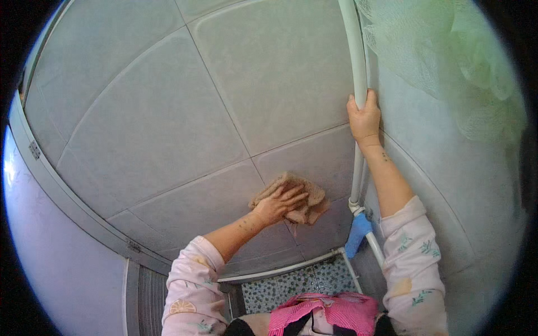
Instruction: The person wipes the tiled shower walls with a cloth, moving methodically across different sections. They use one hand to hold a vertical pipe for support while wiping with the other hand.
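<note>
My left hand (pixel 279 206) presses a folded brown cloth (pixel 311 201) flat against the grey tiled wall (pixel 176 113). The fingers spread over the cloth, which bunches out beyond them to the right. Higher up, near the corner, my right hand (pixel 365 119) is wrapped around a white vertical pipe (pixel 354 50). Below that hand the pipe runs down to a joint (pixel 356 206), where a blue cloth or wrapping (pixel 358 235) hangs.
Pale green mesh netting (pixel 437 54) hangs at the upper right. A hinged door frame (pixel 80 189) curves along the left side. Thin white pipes (pixel 286 269) run low along the wall above a pebble-patterned floor (pixel 290 285). Pink fabric (pixel 328 308) covers my front.
</note>
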The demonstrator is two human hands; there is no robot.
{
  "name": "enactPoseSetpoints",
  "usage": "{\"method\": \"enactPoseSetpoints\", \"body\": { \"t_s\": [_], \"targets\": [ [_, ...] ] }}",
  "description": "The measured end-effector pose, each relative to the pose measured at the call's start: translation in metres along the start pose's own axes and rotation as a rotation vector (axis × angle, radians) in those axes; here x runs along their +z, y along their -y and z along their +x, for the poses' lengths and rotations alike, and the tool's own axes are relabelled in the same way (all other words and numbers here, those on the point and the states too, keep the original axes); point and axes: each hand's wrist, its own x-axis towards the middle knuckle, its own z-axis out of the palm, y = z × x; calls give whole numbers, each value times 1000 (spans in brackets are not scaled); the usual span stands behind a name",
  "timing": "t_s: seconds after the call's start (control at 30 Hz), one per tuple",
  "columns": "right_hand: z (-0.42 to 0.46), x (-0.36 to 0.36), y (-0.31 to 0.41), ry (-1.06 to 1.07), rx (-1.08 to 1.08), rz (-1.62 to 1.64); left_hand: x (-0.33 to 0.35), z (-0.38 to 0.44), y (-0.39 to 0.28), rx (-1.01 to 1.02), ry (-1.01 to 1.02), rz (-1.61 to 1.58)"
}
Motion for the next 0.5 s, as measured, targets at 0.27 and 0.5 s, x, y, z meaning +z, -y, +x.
{"method": "enactPoseSetpoints", "body": {
  "t_s": [0.27,0.5],
  "targets": [
    [5,-4,-5,67,72,31,-147,-27,161,-572,-348,33],
    [-2,3,-1,37,12,61,-186,-108,300,-994,-768,507]
  ]
}}
